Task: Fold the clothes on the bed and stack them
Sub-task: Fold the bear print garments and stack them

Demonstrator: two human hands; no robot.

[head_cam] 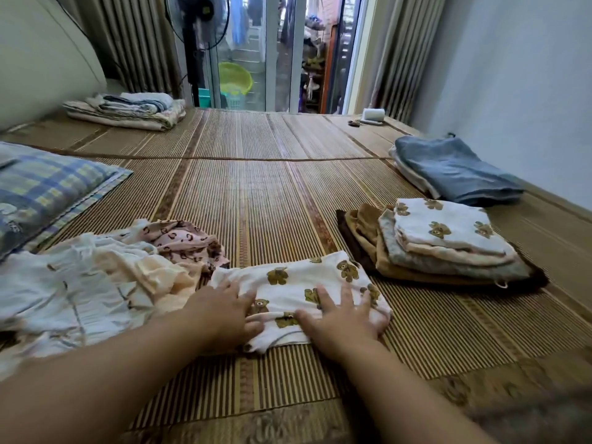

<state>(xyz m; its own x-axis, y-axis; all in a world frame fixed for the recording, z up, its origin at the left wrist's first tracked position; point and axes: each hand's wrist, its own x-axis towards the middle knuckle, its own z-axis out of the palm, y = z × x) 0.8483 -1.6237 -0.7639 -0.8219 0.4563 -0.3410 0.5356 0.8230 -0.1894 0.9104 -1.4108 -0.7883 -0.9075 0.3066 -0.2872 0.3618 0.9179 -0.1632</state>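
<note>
Pressing down with both hands on a bear-print cloth (pixel 298 283), partly folded, flat on the bed mat (pixel 256 193) close to the near edge. Left hand (pixel 224 310) palm down on the cloth's left end, fingers (pixel 248 296) straight and close together, gripping nothing. Right hand (pixel 342 318) palm down on the right half, its fingers spread wide and flat, tips reaching the cloth's right edge; cannot tell whether the outermost tips hook over that edge. Bare forearms coming in from the bottom of the view.

Just left of the cloth and touching it: a loose pile (pixel 89 283) of unfolded clothes in white, cream and pale stripes, with a pink spotted piece (pixel 182 241) on its far side. To the right, near but apart: a stack (pixel 448 251) of folded clothes, dark brown at the bottom, then tan, then grey, with a matching bear-print piece on top. Beyond the stack, by the wall: blue cloth (pixel 455 171), folded, over something white.

At the left edge: a checked pillow (pixel 48 193). In the far left corner of the bed: folded bedding (pixel 128 110). In the far right corner: a white roll (pixel 373 116), with some small dark things beside it, too small to tell. Past the bed: a glass door (pixel 282 59) between striped curtains (pixel 134 43), a standing fan (pixel 195 43) in front of the glass, a green basin (pixel 235 78) behind it.
</note>
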